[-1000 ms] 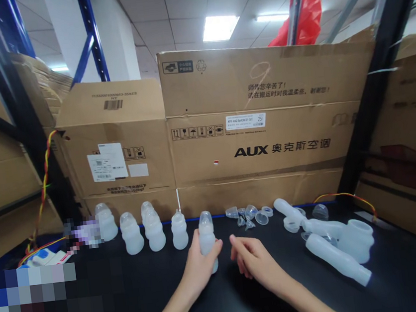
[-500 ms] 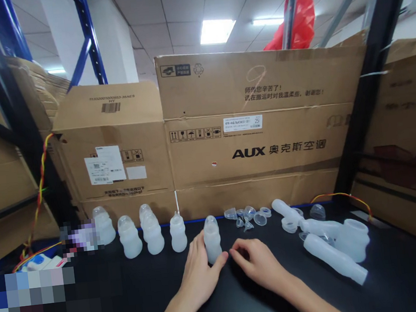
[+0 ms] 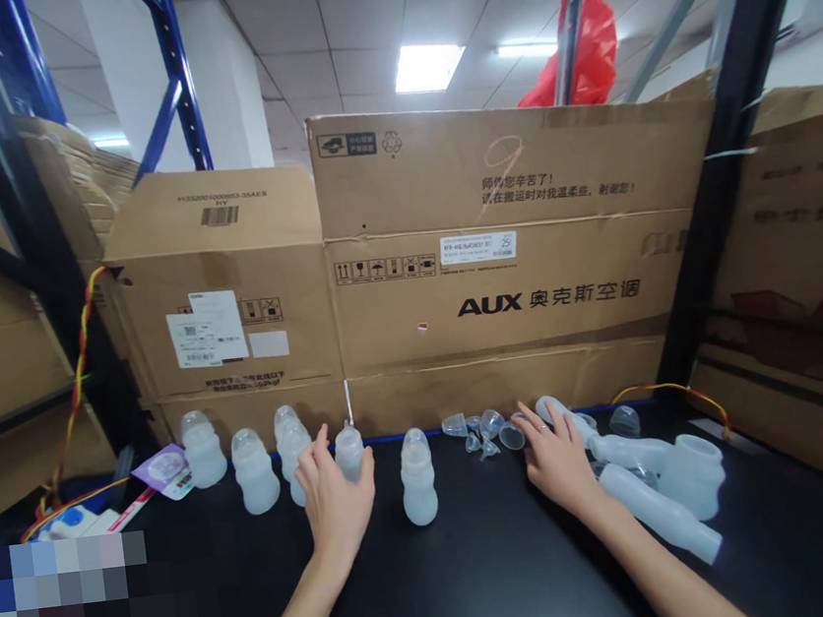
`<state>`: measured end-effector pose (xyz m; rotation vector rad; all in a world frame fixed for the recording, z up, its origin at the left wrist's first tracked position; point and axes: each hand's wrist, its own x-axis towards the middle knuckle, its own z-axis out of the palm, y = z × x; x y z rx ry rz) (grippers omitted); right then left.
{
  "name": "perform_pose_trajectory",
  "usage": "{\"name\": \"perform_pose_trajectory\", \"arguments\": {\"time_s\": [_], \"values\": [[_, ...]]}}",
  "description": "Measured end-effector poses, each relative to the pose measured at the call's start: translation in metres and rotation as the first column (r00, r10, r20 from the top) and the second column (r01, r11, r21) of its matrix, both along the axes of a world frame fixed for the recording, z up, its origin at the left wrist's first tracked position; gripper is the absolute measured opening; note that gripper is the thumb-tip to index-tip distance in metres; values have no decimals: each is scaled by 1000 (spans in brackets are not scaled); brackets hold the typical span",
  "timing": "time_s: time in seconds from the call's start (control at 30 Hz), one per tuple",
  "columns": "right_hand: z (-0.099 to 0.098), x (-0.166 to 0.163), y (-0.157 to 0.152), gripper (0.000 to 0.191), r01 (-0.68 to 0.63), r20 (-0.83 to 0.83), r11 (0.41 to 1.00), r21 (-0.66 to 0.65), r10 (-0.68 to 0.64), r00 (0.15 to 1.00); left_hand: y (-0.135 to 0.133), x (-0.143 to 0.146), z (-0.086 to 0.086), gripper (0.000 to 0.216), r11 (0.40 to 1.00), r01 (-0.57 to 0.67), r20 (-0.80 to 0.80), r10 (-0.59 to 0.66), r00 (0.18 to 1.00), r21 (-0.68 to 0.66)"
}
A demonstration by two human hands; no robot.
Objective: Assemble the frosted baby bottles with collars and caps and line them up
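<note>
A translucent white bottle [image 3: 417, 479] with a clear cap stands upright on the black table [image 3: 487, 577], free of both hands. My left hand [image 3: 336, 495] is open with spread fingers just in front of another capped bottle [image 3: 349, 448] in the row; I cannot tell whether it touches it. Farther left stand more capped bottles [image 3: 254, 470], one of them at the far left [image 3: 201, 449]. My right hand [image 3: 558, 455] is open, fingers stretched over the small clear caps [image 3: 480, 426] and the end of a white tube part [image 3: 569, 419].
Larger white bottle bodies [image 3: 670, 487] lie at the right. Cardboard boxes [image 3: 513, 287] wall off the back of the table. Dark rack posts [image 3: 704, 206] stand at both sides. Red and yellow wires [image 3: 82, 386] hang at the left, above a small card [image 3: 162, 471].
My left hand let go of the bottle, which now stands alone, and moved left toward the row. My right hand moved right and back to the small caps.
</note>
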<state>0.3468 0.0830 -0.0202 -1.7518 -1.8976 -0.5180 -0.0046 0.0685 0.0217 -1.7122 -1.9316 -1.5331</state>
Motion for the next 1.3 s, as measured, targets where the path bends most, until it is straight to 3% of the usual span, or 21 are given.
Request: {"name": "perform_pose_trajectory", "arguments": {"time_s": [0.13, 0.3, 0.4, 0.5, 0.57, 0.63, 0.7, 0.8, 0.9, 1.0, 1.13, 1.3], "values": [[5, -4, 0, 40, -96, -3, 995, -26, 96, 995, 0, -2, -4, 39, 992, 104, 32, -102, 994, -66], [16, -5, -2, 31, -312, -179, 948, -70, 296, 938, -5, 2, -3, 36, 970, 243, 34, -242, 970, -27], [19, -2, -2, 21, -348, -253, 934, -76, 320, 913, -9, 6, 2, 40, 954, 281, -14, -281, 960, 105], [26, -2, -6, 19, -364, -344, 931, -38, 329, 879, -17, 8, 14, 48, 932, 232, -30, -233, 972, 280], [34, -7, -12, 26, -372, -394, 928, 12, 346, 851, -25, 8, 23, 45, 877, 234, -97, -213, 972, 419], [46, -17, -22, 32, -410, -469, 908, 87, 400, 787, -33, 7, 33, 38, 797, 334, -268, -224, 937, 503], [57, -30, -35, 32, -474, -546, 861, 185, 491, 678, -40, 6, 39, 37, 735, 471, -459, -243, 855, 489], [69, -49, -54, 29, -589, -511, 751, 297, 647, 566, -48, 10, 42, 42, 708, 579, -617, -255, 744, 405], [69, -67, -67, 32, -714, -409, 641, 283, 754, 514, -51, 15, 39, 43, 707, 622, -673, -281, 684, 337], [64, -80, -76, 35, -780, -390, 584, 225, 788, 477, -54, 20, 38, 42, 695, 653, -675, -328, 661, 301], [62, -90, -86, 31, -782, -401, 584, 217, 784, 474, -58, 24, 40, 41, 668, 695, -637, -419, 648, 267], [67, -99, -94, 22, -698, -545, 707, 115, 632, 551, -61, 28, 33, 42, 616, 733, -664, -424, 616, 287]]}}
